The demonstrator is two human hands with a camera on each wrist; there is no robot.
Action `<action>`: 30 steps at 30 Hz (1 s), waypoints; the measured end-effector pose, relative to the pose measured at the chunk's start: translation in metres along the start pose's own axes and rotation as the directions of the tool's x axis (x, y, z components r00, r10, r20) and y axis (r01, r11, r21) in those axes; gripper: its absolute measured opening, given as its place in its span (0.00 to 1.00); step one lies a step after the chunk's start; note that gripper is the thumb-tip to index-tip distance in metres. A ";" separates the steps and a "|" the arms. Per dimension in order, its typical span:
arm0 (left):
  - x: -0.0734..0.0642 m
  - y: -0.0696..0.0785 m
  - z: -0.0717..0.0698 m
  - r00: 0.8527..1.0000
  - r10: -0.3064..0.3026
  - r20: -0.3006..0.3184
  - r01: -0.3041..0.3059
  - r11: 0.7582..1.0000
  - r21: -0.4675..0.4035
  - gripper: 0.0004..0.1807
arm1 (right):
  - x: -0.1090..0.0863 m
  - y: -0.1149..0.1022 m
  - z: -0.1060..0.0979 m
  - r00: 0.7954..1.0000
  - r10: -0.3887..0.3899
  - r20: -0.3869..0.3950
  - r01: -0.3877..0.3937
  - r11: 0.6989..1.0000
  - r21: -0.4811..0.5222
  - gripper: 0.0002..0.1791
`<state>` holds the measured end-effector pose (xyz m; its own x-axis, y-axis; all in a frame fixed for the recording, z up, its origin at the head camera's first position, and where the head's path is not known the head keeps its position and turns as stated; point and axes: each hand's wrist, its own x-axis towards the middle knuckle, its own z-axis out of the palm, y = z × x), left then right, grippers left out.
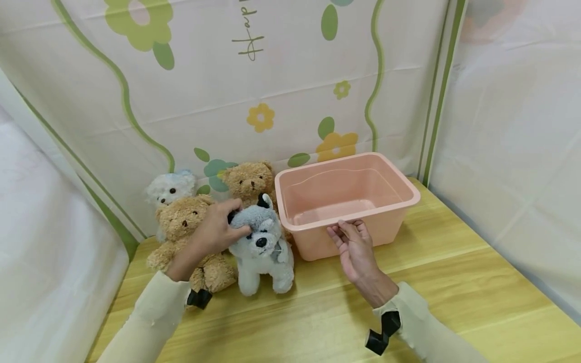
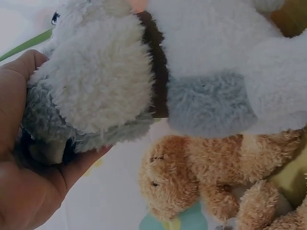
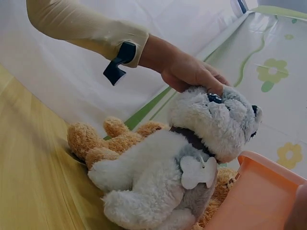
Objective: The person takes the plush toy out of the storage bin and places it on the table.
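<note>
A grey-and-white plush husky (image 1: 265, 257) with a dark collar and a white bone-shaped tag stands on the table. My left hand (image 1: 215, 227) grips its head from above and behind, thumb across the forehead; in the left wrist view the fingers (image 2: 29, 182) wrap the grey fur. To the right is a pink plastic bin (image 1: 313, 244), its inside bare as far as I can see. Curled fingers and thumb of my right hand (image 1: 356, 254) hold the bin's front rim. Only a sliver of that hand shows in the right wrist view.
A brown teddy bear (image 1: 183, 222) sits left, partly behind my left arm. Another teddy bear (image 1: 248, 181) is behind the husky, and a white plush (image 1: 170, 189) is at the back left. A flowered curtain (image 1: 290, 75) rises behind the wooden table (image 1: 317, 312).
</note>
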<state>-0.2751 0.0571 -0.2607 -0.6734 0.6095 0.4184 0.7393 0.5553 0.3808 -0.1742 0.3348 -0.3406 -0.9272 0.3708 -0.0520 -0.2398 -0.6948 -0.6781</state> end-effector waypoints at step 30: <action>-0.024 -0.007 -0.004 0.955 -0.083 0.286 0.119 0.987 -0.111 0.33 | 0.000 0.001 0.001 1.000 0.001 -0.003 -0.001 1.000 0.004 0.07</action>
<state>-0.2643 0.0367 -0.2698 -0.7039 0.6979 0.1321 0.6497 0.5574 0.5170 -0.1749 0.3338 -0.3409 -0.9267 0.3719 -0.0546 -0.2400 -0.6973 -0.6754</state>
